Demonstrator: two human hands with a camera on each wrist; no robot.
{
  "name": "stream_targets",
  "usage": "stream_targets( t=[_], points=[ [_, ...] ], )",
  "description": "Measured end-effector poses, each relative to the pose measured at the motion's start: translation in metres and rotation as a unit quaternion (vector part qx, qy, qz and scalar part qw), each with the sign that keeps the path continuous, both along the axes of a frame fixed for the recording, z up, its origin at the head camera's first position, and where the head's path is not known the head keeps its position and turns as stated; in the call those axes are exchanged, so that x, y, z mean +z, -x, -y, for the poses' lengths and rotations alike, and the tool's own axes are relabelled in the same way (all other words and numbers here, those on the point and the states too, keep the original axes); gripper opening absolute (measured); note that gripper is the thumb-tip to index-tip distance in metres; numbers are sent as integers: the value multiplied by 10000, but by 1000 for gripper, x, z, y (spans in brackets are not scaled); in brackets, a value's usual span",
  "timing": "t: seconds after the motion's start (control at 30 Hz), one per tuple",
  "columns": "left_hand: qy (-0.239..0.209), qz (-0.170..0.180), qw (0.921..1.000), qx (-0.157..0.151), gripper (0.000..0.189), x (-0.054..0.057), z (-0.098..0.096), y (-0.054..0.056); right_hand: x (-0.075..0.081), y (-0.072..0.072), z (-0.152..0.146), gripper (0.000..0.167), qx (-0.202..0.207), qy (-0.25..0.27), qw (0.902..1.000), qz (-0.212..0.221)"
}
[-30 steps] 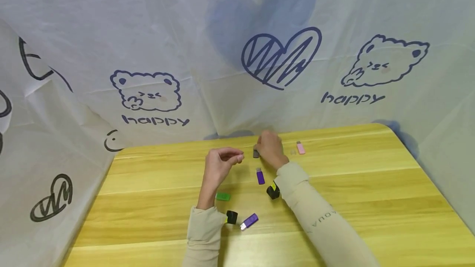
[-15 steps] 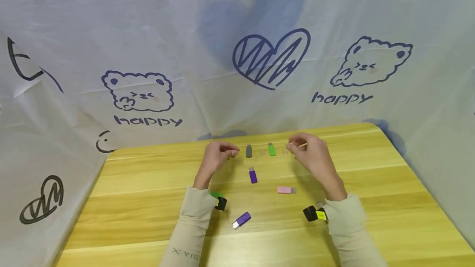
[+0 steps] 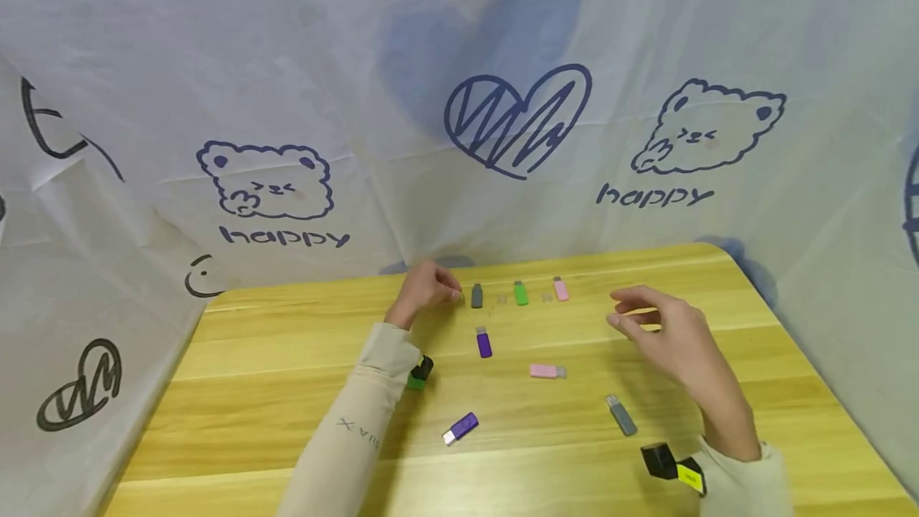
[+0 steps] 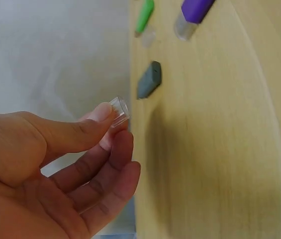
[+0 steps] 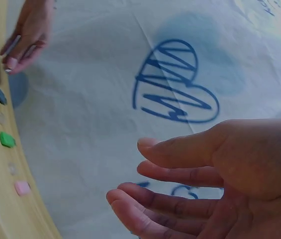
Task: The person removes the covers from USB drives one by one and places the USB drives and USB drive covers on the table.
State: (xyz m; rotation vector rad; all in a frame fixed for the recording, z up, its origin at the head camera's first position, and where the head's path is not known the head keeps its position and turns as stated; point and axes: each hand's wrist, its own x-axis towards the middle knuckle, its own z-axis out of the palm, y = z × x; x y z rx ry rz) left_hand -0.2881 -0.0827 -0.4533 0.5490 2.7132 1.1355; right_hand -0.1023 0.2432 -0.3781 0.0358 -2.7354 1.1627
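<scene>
At the table's back edge, my left hand [image 3: 429, 287] pinches a small clear plastic cap [image 4: 121, 112] between thumb and forefinger. Just right of those fingertips lies a grey USB stick [image 3: 477, 296]. A green USB stick [image 3: 520, 294] and a pink USB stick [image 3: 561, 289] follow in the same row, with a clear cap [image 3: 502, 299] and another clear cap [image 3: 547, 297] between the sticks. My right hand [image 3: 675, 333] hovers over the table's right side, thumb and fingers apart and nothing held. The right wrist view shows its relaxed, bent fingers [image 5: 165, 204].
Nearer the front lie a dark purple USB stick [image 3: 484, 343], a pink one [image 3: 548, 371], a purple one [image 3: 460, 428] and a grey one [image 3: 621, 416]. A green stick [image 3: 415, 382] is partly hidden by the left wrist camera. A printed cloth [image 3: 402, 102] hangs behind the table [image 3: 287, 389].
My right hand has moved from the back row out to the right and toward the front, uncovering the green and pink sticks there. The left hand stays beside the grey stick; its forearm has swung.
</scene>
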Motion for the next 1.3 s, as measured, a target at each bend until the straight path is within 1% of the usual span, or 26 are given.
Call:
stream_targets(
  t=[0.07, 0.17, 0.3, 0.37, 0.43, 0.63, 0.8, 0.9, 1.0, 1.07, 1.13, 1.2, 1.3],
  points=[
    [141, 26, 9998, -98, 4, -4, 0, 5, 1, -2, -6, 33, 4, -23, 10000, 57],
    [420, 82, 9990, -111, 4, -10, 0, 10, 1, -4, -13, 33, -28, -61, 9999, 88],
    [811, 141, 9966, 70, 5, -15, 1, 10, 0, -6, -21, 34, -30, -73, 9998, 163],
    [857, 168, 9961, 152, 6, -15, 1, 10, 0, -7, -23, 35, -35, -69, 9998, 191],
    [829, 138, 9963, 195, 4, -15, 1, 9, 0, -7, -25, 36, -44, -97, 9997, 202],
    [555, -26, 9981, 263, 5, -16, 4, 7, 0, -6, -26, 35, 14, -126, 9998, 161],
    [209, -11, 9994, 280, 8, -13, 8, 2, -2, -4, -24, 33, 91, -123, 9997, 196],
    [-107, 4, 9994, 341, 10, -8, 9, -5, -1, -4, -24, 33, 101, -181, 9996, 178],
    [-437, -22, 9982, 412, 12, -1, 9, -16, -1, -3, -25, 32, 119, -248, 9995, 182],
    [-628, -89, 9971, 409, 14, 3, 9, -25, -1, -3, -26, 32, 145, -269, 9993, 223],
    [-770, -231, 9960, 385, 14, 6, 9, -34, -1, -2, -26, 33, 191, -257, 9990, 298],
    [-900, -390, 9945, 353, 14, 8, 9, -42, -2, -1, -26, 34, 238, -253, 9988, 352],
    [-1189, -465, 9910, 401, 15, 9, 9, -53, -4, -1, -26, 34, 277, -257, 9985, 397]
  ],
)
